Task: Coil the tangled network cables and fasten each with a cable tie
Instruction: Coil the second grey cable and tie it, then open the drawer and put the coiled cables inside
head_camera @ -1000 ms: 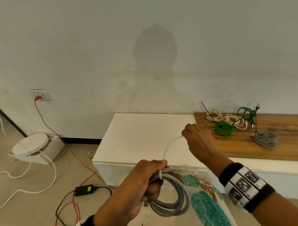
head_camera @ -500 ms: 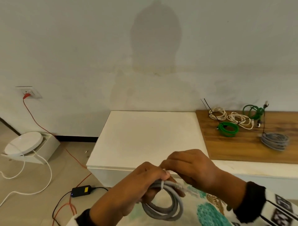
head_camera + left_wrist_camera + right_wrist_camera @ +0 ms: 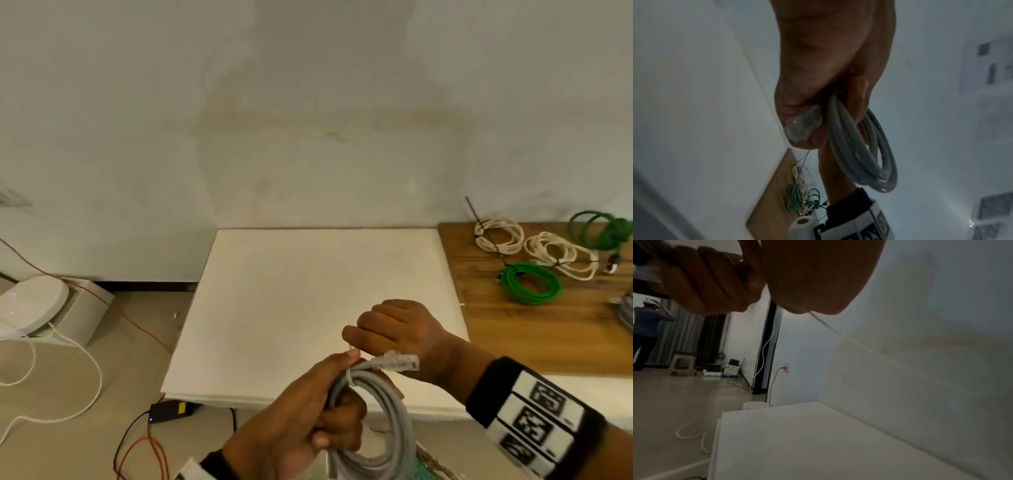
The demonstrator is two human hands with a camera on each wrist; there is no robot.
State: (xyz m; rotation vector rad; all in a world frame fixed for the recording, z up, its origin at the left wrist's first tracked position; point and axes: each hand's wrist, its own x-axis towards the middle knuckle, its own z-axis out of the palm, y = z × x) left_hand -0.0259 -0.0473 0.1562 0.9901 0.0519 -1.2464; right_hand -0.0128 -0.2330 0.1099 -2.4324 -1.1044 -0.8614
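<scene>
left hand [image 3: 305, 414] still grips grey coil [image 3: 376, 428]; right hand [image 3: 397, 329], pinching white tie tail [image 3: 838, 332], has pulled away.

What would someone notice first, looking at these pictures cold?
Probably the grey cable coil, low in the middle, gripped by the left hand and cinched with a white cable tie. Just behind it, the right hand pinches the tie's free end over the white table. Next, the green coil and cream coils on the wooden board at right.
</scene>
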